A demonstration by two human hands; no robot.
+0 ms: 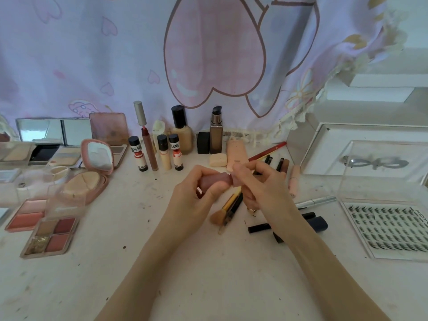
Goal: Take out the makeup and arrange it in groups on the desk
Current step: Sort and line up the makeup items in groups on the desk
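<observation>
My left hand [196,193] grips a small dusty-pink lip product tube [216,179] above the middle of the white desk [208,274]. My right hand [259,184] pinches the tube's right end, where its cap [236,180] sits. Beneath my hands lie a gold-handled makeup brush [225,207] and a dark pencil. Open palettes and compacts [53,235] are grouped at the left. Foundation bottles and small concealer tubes [171,144] stand along the back. Pencils and mascaras [310,218] lie at the right.
A clear acrylic box [361,149] with a metal eyelash curler stands at the back right, with a false-lash tray [389,228] in front of it. A patterned curtain hangs behind the desk. A mirror [53,130] leans at the back left.
</observation>
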